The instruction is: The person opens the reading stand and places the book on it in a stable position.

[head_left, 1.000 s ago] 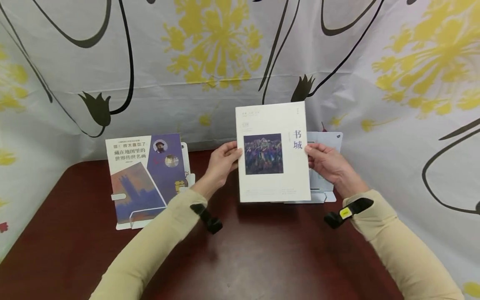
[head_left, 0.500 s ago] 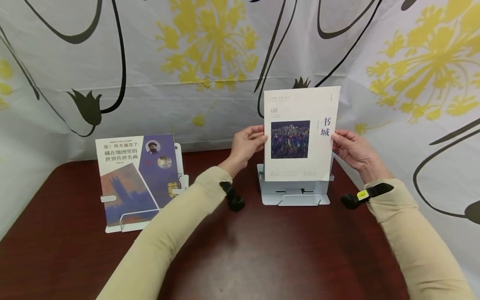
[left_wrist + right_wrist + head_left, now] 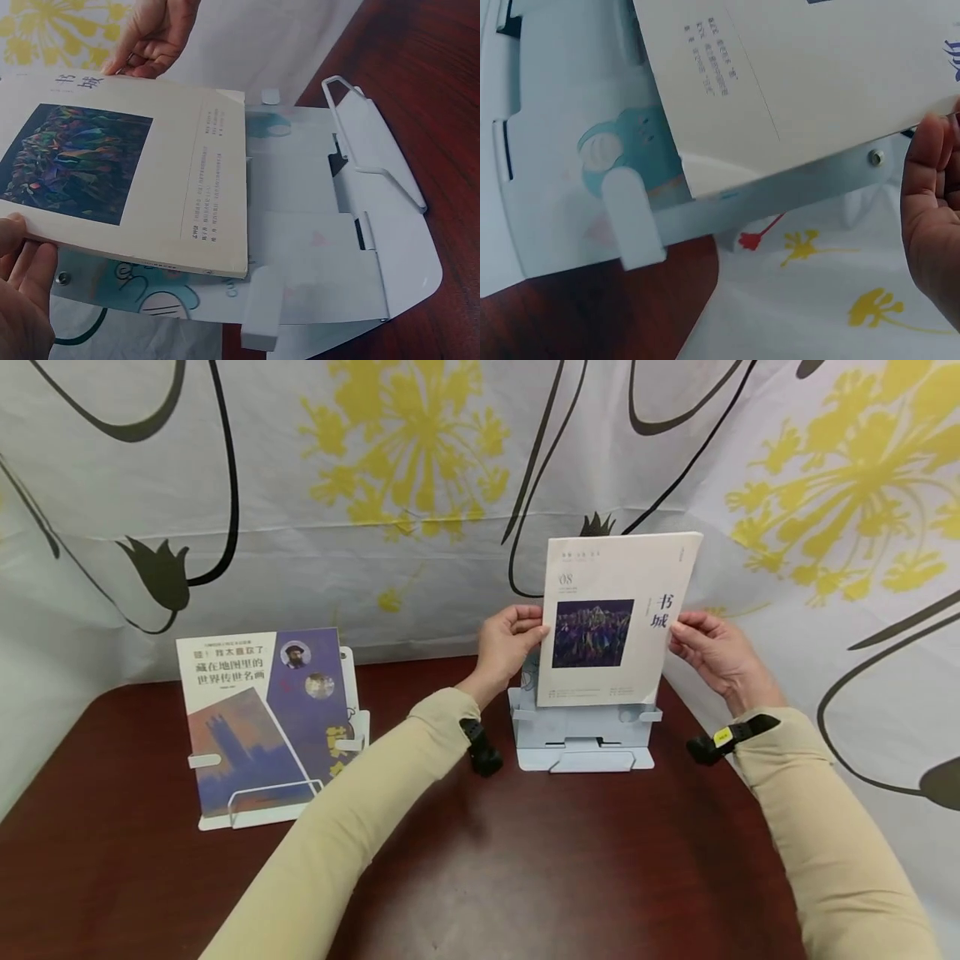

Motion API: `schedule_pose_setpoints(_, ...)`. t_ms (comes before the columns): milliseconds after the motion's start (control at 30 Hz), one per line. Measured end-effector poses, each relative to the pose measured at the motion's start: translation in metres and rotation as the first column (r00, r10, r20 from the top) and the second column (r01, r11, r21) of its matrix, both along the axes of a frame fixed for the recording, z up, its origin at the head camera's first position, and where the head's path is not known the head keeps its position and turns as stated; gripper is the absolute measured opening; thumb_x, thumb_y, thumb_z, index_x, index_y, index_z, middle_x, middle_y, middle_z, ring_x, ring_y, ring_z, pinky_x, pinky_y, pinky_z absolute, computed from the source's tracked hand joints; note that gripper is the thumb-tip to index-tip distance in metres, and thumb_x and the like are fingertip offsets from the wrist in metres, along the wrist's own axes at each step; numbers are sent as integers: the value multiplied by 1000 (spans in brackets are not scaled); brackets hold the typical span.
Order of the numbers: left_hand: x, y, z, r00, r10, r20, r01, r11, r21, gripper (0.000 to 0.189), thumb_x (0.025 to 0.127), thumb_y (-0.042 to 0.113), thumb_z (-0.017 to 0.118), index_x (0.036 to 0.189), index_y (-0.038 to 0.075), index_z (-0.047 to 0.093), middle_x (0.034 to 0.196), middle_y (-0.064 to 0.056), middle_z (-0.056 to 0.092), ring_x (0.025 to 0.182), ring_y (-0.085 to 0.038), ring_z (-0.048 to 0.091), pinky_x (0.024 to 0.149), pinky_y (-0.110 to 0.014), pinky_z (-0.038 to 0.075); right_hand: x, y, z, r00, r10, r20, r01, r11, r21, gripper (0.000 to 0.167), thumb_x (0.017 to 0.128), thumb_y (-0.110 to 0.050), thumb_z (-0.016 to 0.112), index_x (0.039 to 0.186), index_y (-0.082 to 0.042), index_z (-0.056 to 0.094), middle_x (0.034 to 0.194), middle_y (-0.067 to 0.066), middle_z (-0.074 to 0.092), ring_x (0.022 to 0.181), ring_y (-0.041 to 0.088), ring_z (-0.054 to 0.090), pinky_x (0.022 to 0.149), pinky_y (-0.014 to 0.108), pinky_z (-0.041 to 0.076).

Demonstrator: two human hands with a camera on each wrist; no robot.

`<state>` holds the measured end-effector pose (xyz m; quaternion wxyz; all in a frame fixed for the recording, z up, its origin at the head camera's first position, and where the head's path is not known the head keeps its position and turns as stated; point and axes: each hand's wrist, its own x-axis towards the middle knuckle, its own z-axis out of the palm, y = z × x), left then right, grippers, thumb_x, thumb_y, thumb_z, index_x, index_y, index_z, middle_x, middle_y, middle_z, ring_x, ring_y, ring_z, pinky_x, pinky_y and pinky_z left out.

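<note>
Between my two hands is a white book [image 3: 615, 622] with a dark painting on its cover. My left hand [image 3: 506, 647] pinches its left edge between thumb and fingers; my right hand [image 3: 720, 658] pinches the right edge. The book is raised in front of a pale blue metal book stand [image 3: 585, 727], its lower edge above the stand's ledge. In the left wrist view, the book [image 3: 180, 172] covers part of the stand's back plate, and a side clip [image 3: 262, 307] sticks up beside it. The right wrist view shows a lower corner of the book near another clip [image 3: 630, 214].
On the left, a purple and white book [image 3: 262, 718] leans on a second white stand [image 3: 356, 693], held by clips and a wire ledge. Both stands are on a dark red table [image 3: 480, 860]. Behind hangs a white floral cloth [image 3: 300, 585].
Both hands have carried the white book right and slightly up to the front of the right-hand stand. Its top now tilts back. The stand's lower part, mostly covered before, shows below it.
</note>
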<state>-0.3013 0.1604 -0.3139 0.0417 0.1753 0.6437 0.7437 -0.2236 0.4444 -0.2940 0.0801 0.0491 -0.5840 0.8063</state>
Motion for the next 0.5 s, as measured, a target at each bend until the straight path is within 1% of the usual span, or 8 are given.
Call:
schedule_pose_setpoints(133,4,1,-5,999,3,-37,-3,1000,-19,25,84,0,67,109,-2,64,104,-18,69,94,-24,67,74,-23,55,0,3,-10,1000,-1,-4,1,1000,-4,24,91,10,50,88,-3,69,83,4,68,69,14,65,67,23,53)
schedule_pose_setpoints(267,8,2,-7,998,12,-62,-14,999,-33,23,84,2,68,107,0,66,102,-17,69,90,-22,68,71,-23,55,0,4,-16,1000,-18,-21,18,1000,-7,21,90,9,52,89,-3,69,85,4,68,71,14,65,68,22,54)
schedule_pose_setpoints(367,10,2,-11,998,15,-66,-18,999,-44,22,84,2,68,106,0,66,101,-16,70,89,-22,69,71,-24,55,0,4,-20,999,-41,-16,41,999,24,19,90,8,54,88,-4,69,85,3,68,71,13,64,67,22,53)
schedule_pose_setpoints(433,11,1,-16,998,20,-57,-23,998,-51,22,84,2,69,105,0,66,101,-16,70,89,-22,69,71,-23,55,1,3,-25,998,-61,1,61,996,58,19,90,6,54,88,-6,70,85,1,69,70,12,64,67,21,53)
schedule_pose_setpoints(500,12,1,-24,998,36,-55,-40,996,-76,22,84,3,69,105,0,67,101,-15,70,88,-21,69,71,-23,55,4,0,-31,995,-98,27,94,989,113,18,90,3,56,88,-8,70,84,-1,69,69,10,64,66,20,52)
